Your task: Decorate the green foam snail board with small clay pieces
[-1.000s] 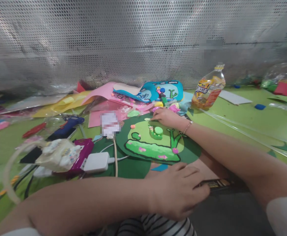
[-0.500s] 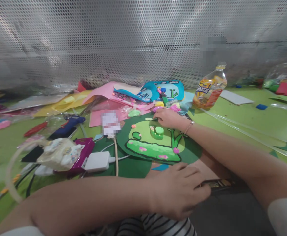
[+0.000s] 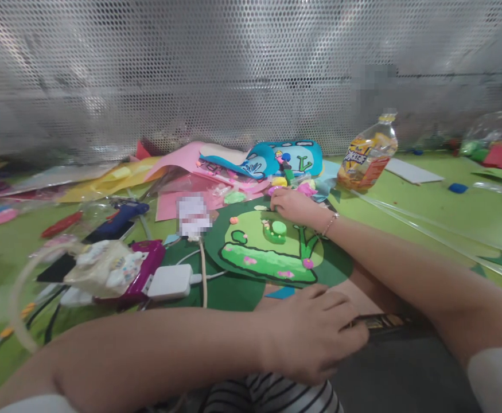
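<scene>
A dark green paper picture (image 3: pixel 339 267) with a light green centre lies on the table in front of me. On it are a green snail-like clay shape (image 3: pixel 277 229), a long light-green band with pink flowers (image 3: pixel 268 264) and a leafy plant (image 3: pixel 307 244). My right hand (image 3: pixel 298 207) is at its far edge, fingers curled down with the tips close together beside a small pale patch (image 3: pixel 261 207); what they hold, if anything, is hidden. My left hand (image 3: pixel 315 332) lies at the near edge, fingers loosely stretched and apart, holding nothing.
Left stand a purple power strip (image 3: pixel 150 252), a white charger (image 3: pixel 171 282), cables and a blue glue gun (image 3: pixel 124 218). Behind the picture are coloured sheets (image 3: pixel 177 160), a blue picture (image 3: pixel 315 160) and clay lumps (image 3: pixel 279 182). A labelled plastic bottle (image 3: pixel 366 158) leans back right.
My right fingertips have shifted very slightly to the right at the far edge of the picture. My left hand and the things on the table have stayed in place.
</scene>
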A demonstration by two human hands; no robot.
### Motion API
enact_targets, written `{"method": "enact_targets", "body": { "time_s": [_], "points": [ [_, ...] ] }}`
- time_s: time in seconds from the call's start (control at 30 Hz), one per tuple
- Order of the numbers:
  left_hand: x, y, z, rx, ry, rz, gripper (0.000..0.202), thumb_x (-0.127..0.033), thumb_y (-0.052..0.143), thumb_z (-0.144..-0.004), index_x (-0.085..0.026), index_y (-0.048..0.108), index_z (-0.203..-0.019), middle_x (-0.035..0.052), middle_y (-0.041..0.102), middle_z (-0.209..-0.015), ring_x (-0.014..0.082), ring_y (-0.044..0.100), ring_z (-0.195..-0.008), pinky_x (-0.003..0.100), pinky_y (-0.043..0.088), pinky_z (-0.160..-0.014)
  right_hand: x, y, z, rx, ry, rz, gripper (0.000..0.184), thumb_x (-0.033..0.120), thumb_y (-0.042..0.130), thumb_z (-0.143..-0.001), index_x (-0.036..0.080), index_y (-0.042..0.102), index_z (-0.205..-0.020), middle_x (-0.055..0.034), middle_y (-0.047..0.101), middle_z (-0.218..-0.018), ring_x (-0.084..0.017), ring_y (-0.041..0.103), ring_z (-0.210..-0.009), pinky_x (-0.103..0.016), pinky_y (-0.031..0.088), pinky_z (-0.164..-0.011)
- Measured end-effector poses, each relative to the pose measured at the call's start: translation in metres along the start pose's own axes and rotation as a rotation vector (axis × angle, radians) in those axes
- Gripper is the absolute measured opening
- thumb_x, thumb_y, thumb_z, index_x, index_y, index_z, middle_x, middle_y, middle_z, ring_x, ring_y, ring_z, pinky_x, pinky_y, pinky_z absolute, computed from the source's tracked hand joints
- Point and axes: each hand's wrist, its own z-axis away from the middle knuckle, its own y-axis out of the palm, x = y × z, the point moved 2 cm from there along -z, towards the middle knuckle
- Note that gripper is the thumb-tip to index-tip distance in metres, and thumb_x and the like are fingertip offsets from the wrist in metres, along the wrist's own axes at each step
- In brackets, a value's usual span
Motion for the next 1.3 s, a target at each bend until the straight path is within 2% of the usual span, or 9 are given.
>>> {"method": "enact_targets", "body": {
  "time_s": [0.13,0.4,0.63,1.0,1.3],
  "points": [
    [0.000,-0.001,0.000,0.005,0.003,0.003,0.040,-0.029,0.048,-0.082,-0.010,0.048,-0.118,0.0093,0.053,-0.112,0.0226,0.046,-0.109,0.036,0.038,-0.088,0.003,-0.001,0.000,-0.002,0.012,0.037,0.028,0.009,0.042,-0.082,0.013,0.069,-0.085,-0.0114,0.060,-0.103,-0.020,0.055,-0.090,-0.030,0.038,-0.079],
    [0.000,0.001,0.000,-0.008,0.005,0.001,0.039,-0.028,0.046,-0.083,-0.010,0.049,-0.117,0.0097,0.053,-0.111,0.0231,0.046,-0.109,0.036,0.038,-0.087,0.007,-0.003,0.003,-0.051,-0.006,0.092,0.025,0.016,0.044,-0.084,0.012,0.068,-0.090,-0.0142,0.056,-0.108,-0.024,0.053,-0.096,-0.032,0.040,-0.076],
    [0.000,-0.001,0.000,-0.003,0.005,-0.005,0.040,-0.030,0.048,-0.082,-0.011,0.050,-0.117,0.0095,0.053,-0.112,0.0236,0.045,-0.110,0.036,0.038,-0.088,0.011,-0.001,0.003,-0.056,0.035,0.135,0.029,0.026,0.040,-0.091,0.011,0.065,-0.092,-0.0148,0.053,-0.104,-0.021,0.053,-0.085,-0.031,0.041,-0.072],
    [0.000,-0.001,0.000,-0.006,0.014,-0.004,0.041,-0.031,0.049,-0.082,-0.010,0.049,-0.117,0.0093,0.052,-0.113,0.0237,0.044,-0.111,0.037,0.038,-0.089,0.004,0.007,0.000,-0.038,0.046,-0.016,0.019,0.022,0.047,-0.086,0.013,0.063,-0.090,-0.0107,0.060,-0.095,-0.022,0.055,-0.092,-0.031,0.041,-0.078],
    [0.000,0.001,0.000,-0.008,0.013,-0.018,0.039,-0.030,0.047,-0.083,-0.011,0.050,-0.117,0.0098,0.052,-0.113,0.0238,0.045,-0.110,0.037,0.037,-0.091,0.005,0.008,0.000,-0.057,0.050,-0.150,0.020,0.016,0.046,-0.082,0.014,0.064,-0.091,-0.0088,0.066,-0.094,-0.020,0.058,-0.086,-0.028,0.042,-0.073]
  ]
}}
